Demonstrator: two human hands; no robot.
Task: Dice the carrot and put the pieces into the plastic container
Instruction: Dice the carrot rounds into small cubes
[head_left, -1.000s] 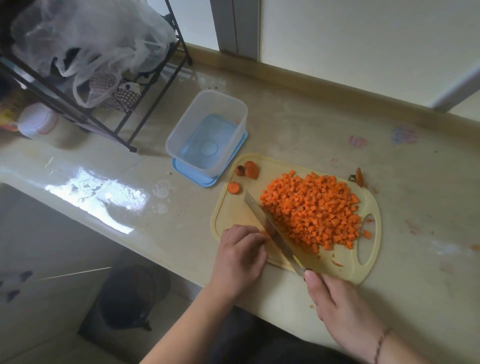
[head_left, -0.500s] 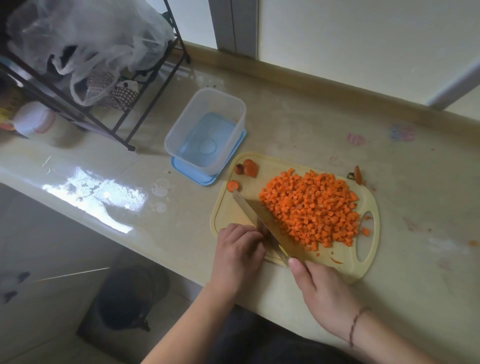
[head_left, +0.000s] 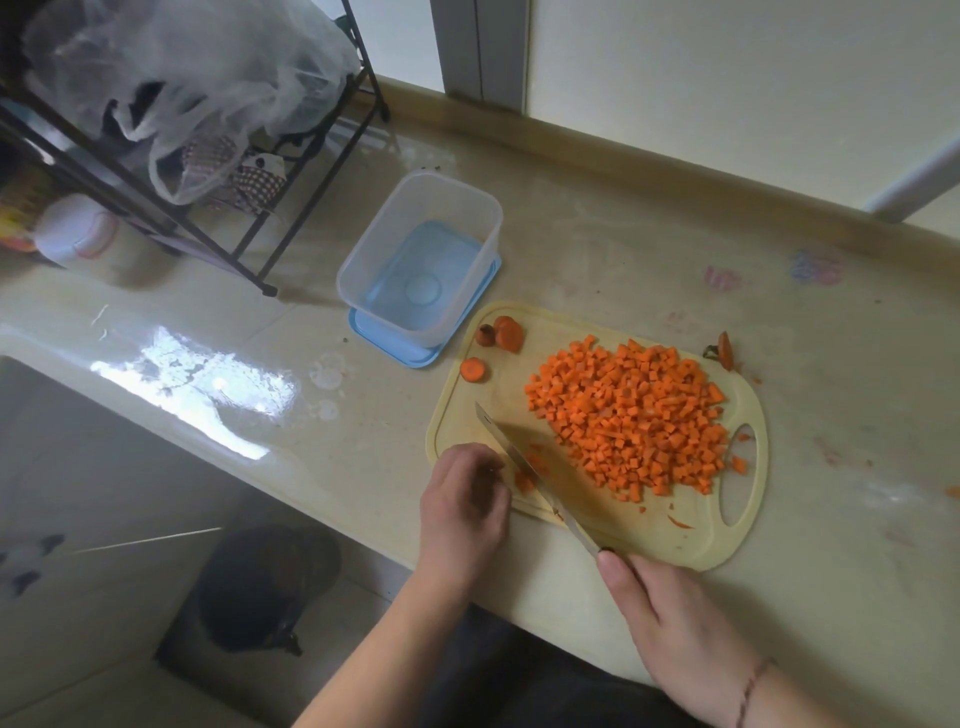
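A big heap of diced carrot (head_left: 631, 421) covers the right half of the pale yellow cutting board (head_left: 691, 540). My right hand (head_left: 670, 618) grips the handle of a knife (head_left: 524, 467), whose blade lies slanted across the board's near left part. My left hand (head_left: 462, 506) sits curled at the board's left edge, its fingertips holding a small bit of carrot (head_left: 523, 480) against the blade. Some round carrot slices and end pieces (head_left: 498, 340) lie at the board's far left corner. The clear plastic container (head_left: 421, 257) stands empty on its blue lid, just beyond the board.
A black wire rack (head_left: 223, 208) with plastic bags stands at the far left of the counter, a white jar (head_left: 78, 236) beside it. A carrot top (head_left: 723, 351) lies off the board's far right corner. A dark bin (head_left: 265, 587) sits on the floor below the counter edge.
The knife has drawn back toward me and to the left along the board; my left hand has slid a little to the left, now showing a carrot bit beside the blade.
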